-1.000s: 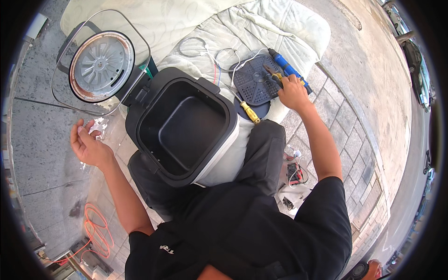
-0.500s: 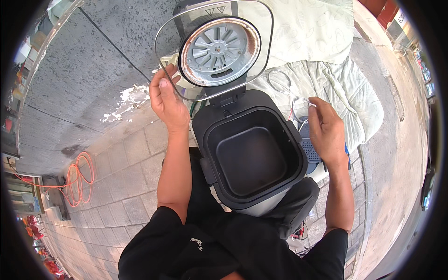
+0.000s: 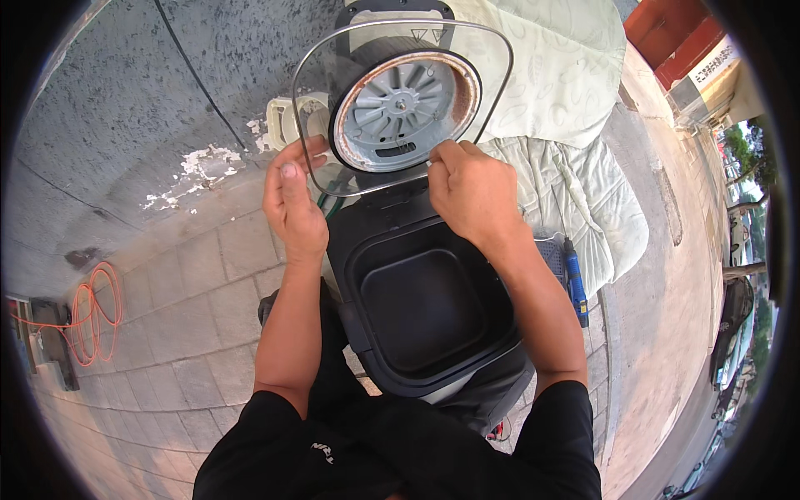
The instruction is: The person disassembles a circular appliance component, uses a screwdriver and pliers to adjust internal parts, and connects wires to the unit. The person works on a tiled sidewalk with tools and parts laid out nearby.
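Note:
A clear rounded-square pane with a thin metallic rim (image 3: 497, 104) stands tilted in front of the raised lid of a black air fryer (image 3: 417, 383). My left hand (image 3: 296, 208) grips the rim's left side, fingers behind it and thumb in front. My right hand (image 3: 475, 187) is closed in a pinch at the rim's lower right corner; its fingers hide whatever is between them. Behind the pane is the lid's round metal underside (image 3: 400, 104), with radial slots and a rusty-brown edge. Below my hands the square black cooking cavity (image 3: 425, 308) is open upward, between my legs.
A pale quilted cloth (image 3: 575, 208) lies beyond and right of the fryer. On the right are a blue-handled screwdriver (image 3: 575, 283) and a dark perforated plate (image 3: 550, 254). A cream plastic piece (image 3: 283, 121) is by the grey wall (image 3: 117, 142); an orange cable (image 3: 92, 308) coils at left.
My right hand has come from the right of the fryer, over the cavity, to the pane's lower right corner. My left hand keeps hold of the rim. The view has shifted slightly.

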Action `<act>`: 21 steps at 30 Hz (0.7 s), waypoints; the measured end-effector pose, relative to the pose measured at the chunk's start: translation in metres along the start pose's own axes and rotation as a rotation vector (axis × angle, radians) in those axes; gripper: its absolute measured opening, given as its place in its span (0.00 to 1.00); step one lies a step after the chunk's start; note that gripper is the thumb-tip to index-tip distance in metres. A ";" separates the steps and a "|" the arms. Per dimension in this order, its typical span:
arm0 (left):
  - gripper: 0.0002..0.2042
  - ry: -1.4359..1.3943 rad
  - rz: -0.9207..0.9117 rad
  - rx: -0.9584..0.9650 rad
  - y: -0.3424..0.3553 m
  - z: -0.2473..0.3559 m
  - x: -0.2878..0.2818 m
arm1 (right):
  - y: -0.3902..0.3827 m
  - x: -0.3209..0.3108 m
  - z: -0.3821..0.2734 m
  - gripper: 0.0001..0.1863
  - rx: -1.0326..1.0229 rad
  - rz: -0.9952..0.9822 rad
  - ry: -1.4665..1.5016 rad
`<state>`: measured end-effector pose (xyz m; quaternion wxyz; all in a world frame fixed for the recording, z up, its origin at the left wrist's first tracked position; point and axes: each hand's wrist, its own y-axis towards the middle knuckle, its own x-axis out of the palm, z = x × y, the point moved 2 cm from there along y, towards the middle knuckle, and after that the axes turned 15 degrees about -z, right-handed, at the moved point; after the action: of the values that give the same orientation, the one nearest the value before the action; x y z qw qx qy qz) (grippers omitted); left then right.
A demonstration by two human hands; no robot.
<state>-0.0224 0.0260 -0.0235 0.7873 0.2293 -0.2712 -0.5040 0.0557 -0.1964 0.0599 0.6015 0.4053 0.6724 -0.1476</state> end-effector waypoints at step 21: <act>0.25 0.017 0.048 -0.048 0.009 0.005 0.003 | 0.014 -0.018 -0.025 0.26 -0.012 0.058 0.049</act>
<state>-0.0181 0.0260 -0.0132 0.8067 0.2081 -0.2579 -0.4892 0.0476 -0.1774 0.0859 0.5913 0.4246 0.6757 -0.1162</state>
